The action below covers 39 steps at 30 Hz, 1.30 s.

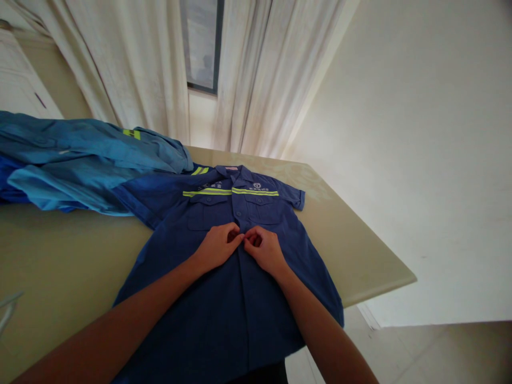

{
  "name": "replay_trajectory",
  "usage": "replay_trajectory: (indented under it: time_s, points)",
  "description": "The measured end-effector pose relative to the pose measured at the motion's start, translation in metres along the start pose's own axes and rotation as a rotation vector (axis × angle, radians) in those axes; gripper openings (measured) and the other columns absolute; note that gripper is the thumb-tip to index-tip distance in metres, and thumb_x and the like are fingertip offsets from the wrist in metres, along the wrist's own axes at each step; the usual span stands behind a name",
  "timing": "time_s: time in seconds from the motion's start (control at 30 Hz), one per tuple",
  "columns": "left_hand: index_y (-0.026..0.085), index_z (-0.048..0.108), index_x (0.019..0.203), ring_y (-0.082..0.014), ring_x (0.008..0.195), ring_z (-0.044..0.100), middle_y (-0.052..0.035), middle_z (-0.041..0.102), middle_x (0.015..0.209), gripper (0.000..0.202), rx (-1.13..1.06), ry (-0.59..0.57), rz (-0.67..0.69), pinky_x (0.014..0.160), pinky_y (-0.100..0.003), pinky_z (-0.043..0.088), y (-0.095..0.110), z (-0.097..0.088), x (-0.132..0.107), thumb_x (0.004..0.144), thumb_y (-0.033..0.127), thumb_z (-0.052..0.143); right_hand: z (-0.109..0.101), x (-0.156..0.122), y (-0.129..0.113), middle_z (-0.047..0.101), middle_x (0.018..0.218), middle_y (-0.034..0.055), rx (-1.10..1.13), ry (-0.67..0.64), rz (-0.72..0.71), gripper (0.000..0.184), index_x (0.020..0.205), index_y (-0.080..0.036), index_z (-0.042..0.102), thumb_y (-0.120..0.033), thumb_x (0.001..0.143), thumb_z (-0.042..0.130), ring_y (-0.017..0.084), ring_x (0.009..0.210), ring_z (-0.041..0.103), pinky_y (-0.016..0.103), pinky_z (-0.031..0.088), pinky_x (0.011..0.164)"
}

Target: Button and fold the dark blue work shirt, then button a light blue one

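Note:
A dark blue short-sleeved work shirt (216, 320) lies front up, its collar pointing away from me and its hem hanging over the near table edge. Yellow-green reflective stripes cross the chest above two buttoned pockets. At the middle of the front placket, my left hand (219, 242) pinches the cloth with thumb and fingers. My right hand (264, 249) pinches the same spot from the other side, the fingertips of both hands almost meeting. Any button between them is hidden by the fingers. Higher up the placket a button (239, 214) shows.
The shirt rests on a pale table (356, 250) with a corner at the right. Several blue garments (92, 154) are heaped at the left. A white curved object (10, 309) shows at the left edge. Behind stand curtains (148, 69) and a window; a white wall (432, 133) rises at right.

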<state>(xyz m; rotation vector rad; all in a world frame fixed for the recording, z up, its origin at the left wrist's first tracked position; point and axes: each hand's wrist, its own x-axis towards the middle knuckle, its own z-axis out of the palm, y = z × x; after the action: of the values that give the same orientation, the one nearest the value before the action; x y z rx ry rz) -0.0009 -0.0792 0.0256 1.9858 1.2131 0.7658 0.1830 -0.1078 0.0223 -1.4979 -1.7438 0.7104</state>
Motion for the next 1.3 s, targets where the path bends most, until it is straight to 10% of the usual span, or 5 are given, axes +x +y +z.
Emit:
replay_trajectory:
  time_s: [0.67,1.03,1.3]
  points:
    - [0.020,0.060,0.086,-0.0185,0.075,0.067,-0.0022,0.071,0.082,0.012,-0.248,-0.043,-0.016,0.070,-0.030,0.051,-0.012,0.002,0.008,0.081,0.031,0.064,-0.002,0.001,0.000,0.061,0.063,-0.0016,0.134,0.039,0.024,0.013,0.082,-0.019,0.070,-0.032,0.080,0.070,0.012,0.054,0.049,0.023,0.036,0.050]
    - [0.024,0.055,0.133,-0.0235,0.105,0.065,-0.0062,0.068,0.112,0.042,0.329,0.092,0.267,0.092,-0.036,0.050,-0.007,-0.001,-0.001,0.092,0.026,0.065,0.005,0.009,0.010,0.063,0.064,-0.0007,0.351,0.023,0.178,0.023,0.079,-0.018,0.072,-0.041,0.076,0.073,0.012,0.054,0.050,0.023,0.034,0.050]
    - [0.019,0.065,0.103,-0.0256,0.097,0.060,-0.0110,0.066,0.099,0.017,0.621,0.050,0.476,0.086,-0.038,0.047,-0.002,0.002,0.001,0.100,0.021,0.049,0.008,0.013,0.014,0.066,0.064,-0.0001,0.438,0.018,0.225,0.027,0.079,-0.018,0.071,-0.043,0.072,0.074,0.012,0.054,0.051,0.023,0.035,0.051]
